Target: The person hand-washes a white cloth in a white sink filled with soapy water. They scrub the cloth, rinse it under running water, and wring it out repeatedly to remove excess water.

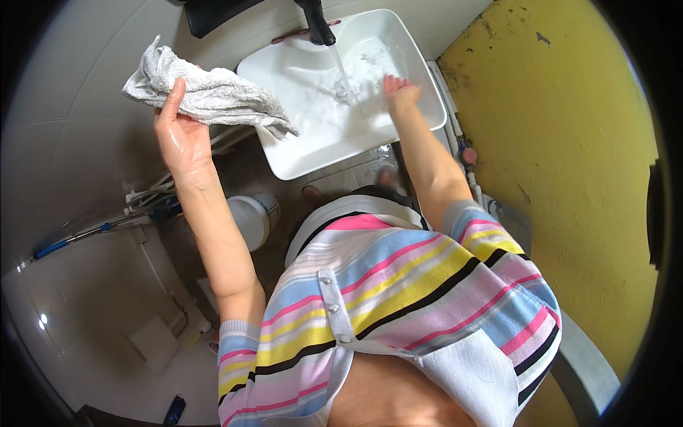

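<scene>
My left hand (183, 139) is raised left of the sink, wet and closed on a crumpled white-grey towel (228, 98), thumb on top. The towel's loose end hangs over the sink's left rim. Inside the white sink (288, 164), at its right side, my right hand (403, 95) holds nothing; its palm faces up and its fingers are stretched a little apart. From the black tap (320, 30) a stream of water (341, 67) falls between the towel and my right hand. Foamy water covers part of the basin.
Below the sink's left side stands a white bucket (250, 222) on the floor. Pipes (461, 142) run along the yellow wall (562, 142) at right. A blue-handled pole (78, 238) lies at left. A dark shelf (217, 14) juts out beside the tap.
</scene>
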Demonstrator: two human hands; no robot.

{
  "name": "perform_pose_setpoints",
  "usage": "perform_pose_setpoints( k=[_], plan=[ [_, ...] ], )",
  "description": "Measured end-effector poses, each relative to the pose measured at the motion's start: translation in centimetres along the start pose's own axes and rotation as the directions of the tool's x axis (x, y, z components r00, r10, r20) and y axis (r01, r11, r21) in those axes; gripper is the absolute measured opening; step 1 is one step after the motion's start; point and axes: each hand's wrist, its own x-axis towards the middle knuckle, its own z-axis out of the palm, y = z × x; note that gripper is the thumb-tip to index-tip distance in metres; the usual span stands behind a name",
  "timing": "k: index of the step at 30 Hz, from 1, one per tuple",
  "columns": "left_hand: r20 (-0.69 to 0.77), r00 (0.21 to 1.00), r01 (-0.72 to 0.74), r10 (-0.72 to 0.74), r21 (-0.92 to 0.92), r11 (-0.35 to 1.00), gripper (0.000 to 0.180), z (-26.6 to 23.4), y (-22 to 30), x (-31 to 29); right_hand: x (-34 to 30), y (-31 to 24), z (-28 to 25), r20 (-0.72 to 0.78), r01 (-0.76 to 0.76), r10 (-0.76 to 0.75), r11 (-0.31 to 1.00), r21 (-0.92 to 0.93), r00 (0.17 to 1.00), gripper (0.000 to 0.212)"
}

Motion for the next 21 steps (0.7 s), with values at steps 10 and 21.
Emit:
perform_pose_setpoints(
  k=[10, 21],
  plan=[
    [0.029, 0.996, 0.082, -0.08, -0.044, 0.996, 0.043, -0.2, -0.4, 0.4, -4.5, 8.2, -0.8, 0.167, -0.402, 0.43, 0.898, -0.176, 0.887, 0.03],
    [0.042, 0.998, 0.055, -0.05, -0.114, 0.992, 0.042, -1.7, -0.5, 0.8, -2.7, -2.0, -2.8, -0.064, -0.074, 0.105, 0.923, 0.378, 0.992, 0.041]
  ],
)
